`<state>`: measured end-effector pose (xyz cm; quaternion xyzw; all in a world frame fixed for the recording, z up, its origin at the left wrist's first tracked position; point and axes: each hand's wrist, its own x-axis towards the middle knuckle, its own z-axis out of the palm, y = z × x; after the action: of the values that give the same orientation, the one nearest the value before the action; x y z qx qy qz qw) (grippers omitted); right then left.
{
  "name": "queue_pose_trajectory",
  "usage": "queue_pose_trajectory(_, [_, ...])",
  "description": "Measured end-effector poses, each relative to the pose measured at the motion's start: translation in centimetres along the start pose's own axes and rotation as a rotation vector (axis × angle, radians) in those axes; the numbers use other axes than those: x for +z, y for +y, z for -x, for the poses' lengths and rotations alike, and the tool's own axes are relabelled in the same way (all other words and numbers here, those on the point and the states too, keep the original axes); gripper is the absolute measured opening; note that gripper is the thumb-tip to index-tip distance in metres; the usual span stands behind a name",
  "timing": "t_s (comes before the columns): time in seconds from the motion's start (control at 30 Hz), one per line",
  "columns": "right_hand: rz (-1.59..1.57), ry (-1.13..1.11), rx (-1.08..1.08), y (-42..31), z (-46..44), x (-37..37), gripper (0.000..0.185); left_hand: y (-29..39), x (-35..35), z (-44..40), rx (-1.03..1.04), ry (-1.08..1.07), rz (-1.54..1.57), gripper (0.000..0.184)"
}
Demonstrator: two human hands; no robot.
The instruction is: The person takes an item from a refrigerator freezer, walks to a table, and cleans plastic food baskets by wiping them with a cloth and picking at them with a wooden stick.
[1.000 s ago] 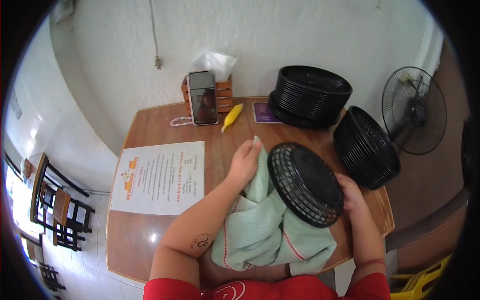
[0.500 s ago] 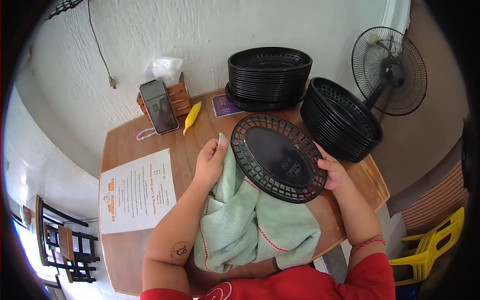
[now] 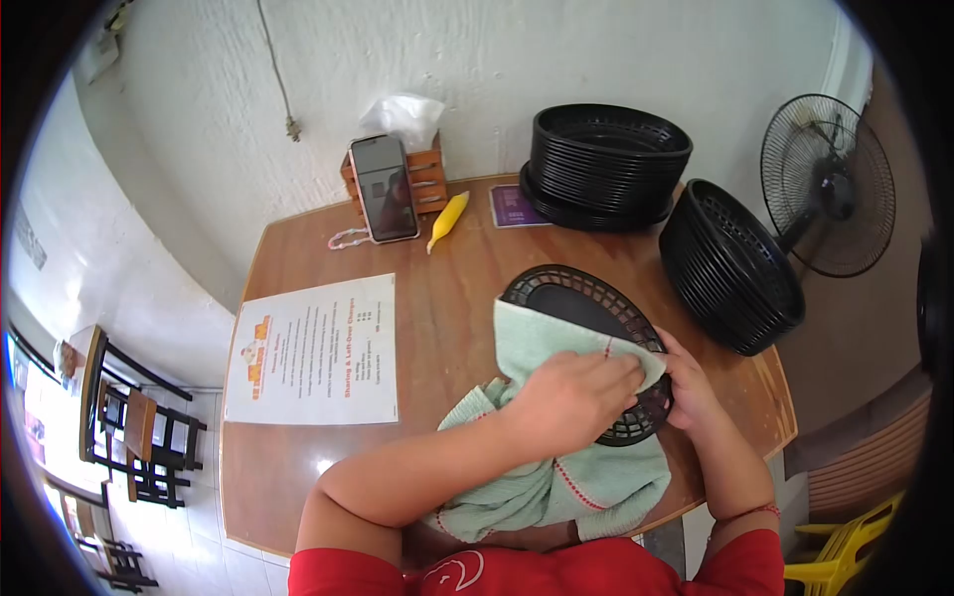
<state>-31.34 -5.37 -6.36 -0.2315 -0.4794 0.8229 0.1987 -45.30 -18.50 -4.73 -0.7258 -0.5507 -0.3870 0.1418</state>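
Note:
My left hand (image 3: pixel 574 399) presses a pale green towel (image 3: pixel 542 343) against the inside of a black oval plastic basket (image 3: pixel 571 298), its fingers closed over the cloth. The towel hides much of the basket's floor and near side. My right hand (image 3: pixel 690 385) grips the basket by its right rim, holding it tilted toward me. The rest of the towel, edged with red stitching, lies bunched below at the table's front edge. Beyond the basket stand one tall stack of black baskets (image 3: pixel 606 164) and a second, leaning stack (image 3: pixel 725 273).
On the wooden table (image 3: pixel 328 243) are a printed sheet (image 3: pixel 313 353), a phone (image 3: pixel 385 189) propped against a wooden holder (image 3: pixel 427 179), a yellow banana-shaped object (image 3: pixel 448 223) and a purple card (image 3: pixel 515 206). A fan (image 3: pixel 830 189) stands at right, near a yellow chair (image 3: pixel 845 546).
My left hand has moved right, carrying the towel from beside the basket onto its inner surface. The basket has come slightly nearer and right in view; the camera has shifted left.

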Motion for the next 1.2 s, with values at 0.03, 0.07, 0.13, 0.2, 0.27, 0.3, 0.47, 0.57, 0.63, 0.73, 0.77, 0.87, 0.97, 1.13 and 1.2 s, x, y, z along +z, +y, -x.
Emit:
queue_pose_trajectory(0.03, [0.000,-0.012,0.009,0.0,-0.1,0.2,0.049,-0.9,-0.2,0.0,-0.017,-0.011,-0.068,0.022])
queue_pose_trajectory(0.07, [-0.031,-0.013,0.034,0.1,-0.2,0.3,0.047,-2.4,-0.4,-0.1,-0.034,-0.025,-0.136,0.021])
queue_pose_trajectory(0.13, [-0.093,-0.012,0.079,0.1,-0.4,0.3,0.044,-6.3,-0.7,0.8,-0.203,-0.057,-0.116,0.021])
queue_pose_trajectory(0.2, [-0.123,-0.016,0.098,0.1,-0.5,0.2,0.043,-6.9,-0.8,1.4,-0.375,-0.123,-0.092,0.021])
queue_pose_trajectory(0.27, [-0.087,0.043,0.100,0.4,-0.5,-0.1,0.040,-4.3,-0.7,1.2,-0.388,-0.156,-0.104,0.020])
queue_pose_trajectory(0.3, [-0.070,0.075,0.102,0.6,-0.4,-0.3,0.039,-2.2,-0.3,0.6,-0.213,-0.098,-0.020,0.016])
queue_pose_trajectory(0.47, [-0.057,0.079,0.083,0.2,0.0,0.8,0.036,-2.8,-0.5,0.1,-0.056,-0.043,-0.028,0.011])
queue_pose_trajectory(0.57, [-0.078,0.080,0.081,0.4,0.4,1.2,0.036,-5.9,-1.4,0.5,-0.247,-0.022,-0.249,0.011])
queue_pose_trajectory(0.63, [-0.099,0.088,0.100,0.4,0.5,1.4,0.036,-4.5,-0.5,0.8,-0.185,-0.019,-0.195,0.010])
queue_pose_trajectory(0.73, [-0.099,0.095,0.106,0.5,0.3,1.1,0.035,-2.8,-0.7,0.4,-0.108,-0.039,-0.119,0.009])
queue_pose_trajectory(0.77, [-0.085,0.101,0.110,0.7,0.3,0.8,0.035,-2.3,-0.7,0.2,-0.091,-0.061,-0.094,0.008])
queue_pose_trajectory(0.87, [-0.060,0.124,0.124,1.0,0.7,0.1,0.034,-3.2,-0.7,0.1,-0.128,-0.095,-0.112,0.010])
queue_pose_trajectory(0.97, [-0.117,0.077,0.130,0.7,0.3,0.9,0.031,-5.6,-0.9,1.0,-0.196,-0.106,-0.184,0.013])
queue_pose_trajectory(1.13, [-0.118,0.161,0.193,0.8,0.4,1.3,0.029,-0.1,-0.2,-0.1,-0.016,-0.043,-0.034,0.010])
queue_pose_trajectory(1.2, [-0.101,0.192,0.225,0.9,0.5,1.0,0.028,-1.4,-0.2,0.0,-0.052,-0.068,-0.056,0.012])
